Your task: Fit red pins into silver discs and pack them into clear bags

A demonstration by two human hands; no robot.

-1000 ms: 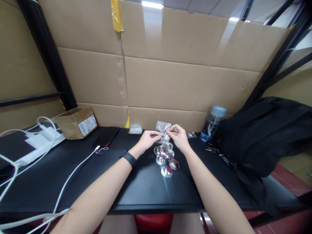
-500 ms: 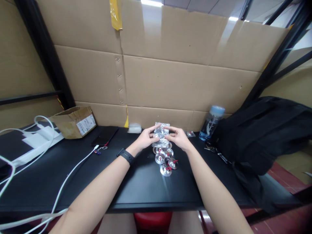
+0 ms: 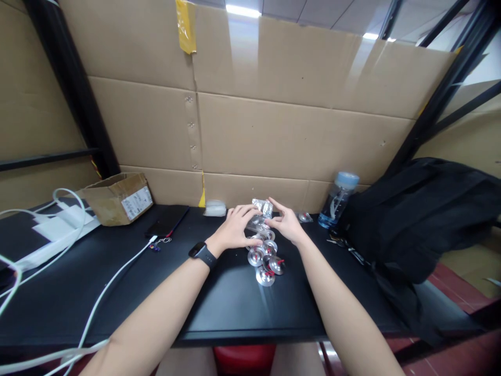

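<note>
A shiny silver and clear plastic bag [image 3: 266,207] lies between my hands near the back of the black table. My left hand [image 3: 236,227] arches over its left side, fingers apart from the thumb, which touches the discs in front. At the bag's right edge, my right hand [image 3: 287,224] grips it with the thumb, index finger stretched up; its other fingers are partly hidden. Just in front lie several small metal discs with red cords, like finger cymbals [image 3: 265,276], piled and overlapping. A dark watch [image 3: 202,254] is on my left wrist.
A clear bottle with a blue lid [image 3: 340,198] and a black backpack [image 3: 426,209] stand right. On the left are an open cardboard box [image 3: 117,201], a dark phone-like slab [image 3: 164,221] and white cables [image 3: 102,292]. Small plastic packets [image 3: 215,208] lie at the back.
My left hand has shifted from holding the bag's left edge to spreading over it, thumb lower by the discs. The bag looks tilted and flatter; my right hand stays at its edge.
</note>
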